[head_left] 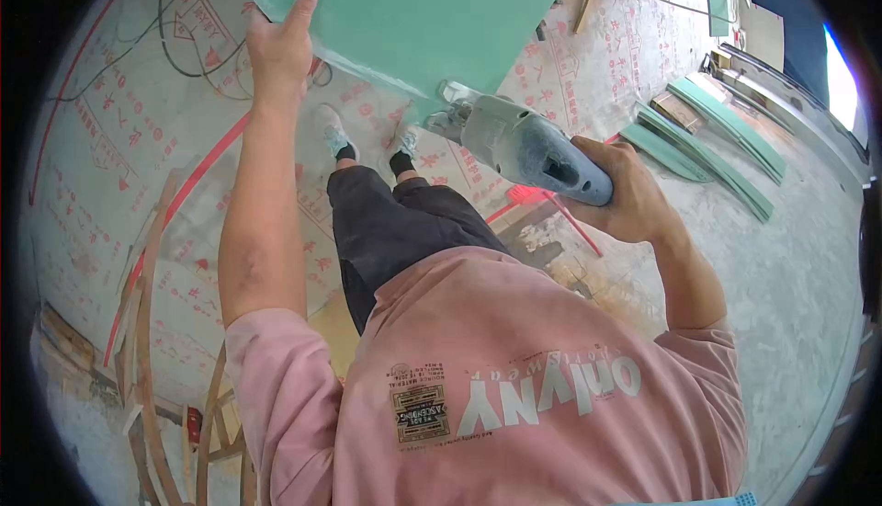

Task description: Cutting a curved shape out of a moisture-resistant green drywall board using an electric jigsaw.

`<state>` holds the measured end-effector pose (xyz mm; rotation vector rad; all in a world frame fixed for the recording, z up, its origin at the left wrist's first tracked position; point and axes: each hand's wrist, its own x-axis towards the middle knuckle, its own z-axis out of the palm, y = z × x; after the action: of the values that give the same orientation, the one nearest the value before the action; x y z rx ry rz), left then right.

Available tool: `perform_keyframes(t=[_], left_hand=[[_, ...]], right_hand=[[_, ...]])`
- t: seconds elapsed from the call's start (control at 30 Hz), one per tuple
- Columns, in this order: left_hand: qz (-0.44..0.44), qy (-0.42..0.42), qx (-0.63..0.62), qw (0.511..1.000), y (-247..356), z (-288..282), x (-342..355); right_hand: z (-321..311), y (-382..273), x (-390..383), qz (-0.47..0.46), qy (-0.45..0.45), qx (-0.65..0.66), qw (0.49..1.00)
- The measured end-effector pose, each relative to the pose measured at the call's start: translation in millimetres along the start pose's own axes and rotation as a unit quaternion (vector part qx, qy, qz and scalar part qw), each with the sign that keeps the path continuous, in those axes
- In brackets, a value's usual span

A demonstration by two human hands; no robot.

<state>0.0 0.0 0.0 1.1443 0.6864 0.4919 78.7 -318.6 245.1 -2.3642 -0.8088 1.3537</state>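
A large green board [413, 19], like plasterboard, has a pale dusty edge facing me. My left hand [283, 54] grips its near left edge, thumb on top and the other fingers mostly hidden below. In my right hand [632, 192] is a grey-blue power saw [528, 147], apparently a jigsaw, coated in white dust. The hand wraps round its rear end. Its front end meets the board's near corner at the right. I cannot make out the blade or whether it is in the board.
Printed protective sheeting [193, 258] covers the floor, with a dark cable [170, 33] on it. Green board strips [707, 152] lie at the right. Wooden slats [147, 350] stand at the lower left. Near my right hand a red bar [574, 223] shows. My shoes [331, 129] are below the board.
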Motion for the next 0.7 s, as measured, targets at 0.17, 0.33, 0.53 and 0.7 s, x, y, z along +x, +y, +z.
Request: perform_keyframes(t=[0.17,0.33,0.53,0.7], left_hand=[[-0.001,-0.030,-0.025,0.999,-1.7,-0.3,-6.1],[-0.006,-0.015,-0.020,1.000,-3.9,0.9,-7.3],[0.000,-0.004,-0.039,0.999,-2.4,5.5,-8.4],[-0.005,-0.008,-0.026,1.000,-0.9,4.7,-9.2]], right_hand=[[2.7,0.5,-3.4,-0.031,0.023,0.014,0.999],[0.7,-2.8,-3.5,-0.017,0.012,0.005,1.000],[2.4,1.9,-3.8,-0.026,0.012,0.011,1.000],[2.8,0.6,-3.0,-0.036,0.017,0.012,0.999]])
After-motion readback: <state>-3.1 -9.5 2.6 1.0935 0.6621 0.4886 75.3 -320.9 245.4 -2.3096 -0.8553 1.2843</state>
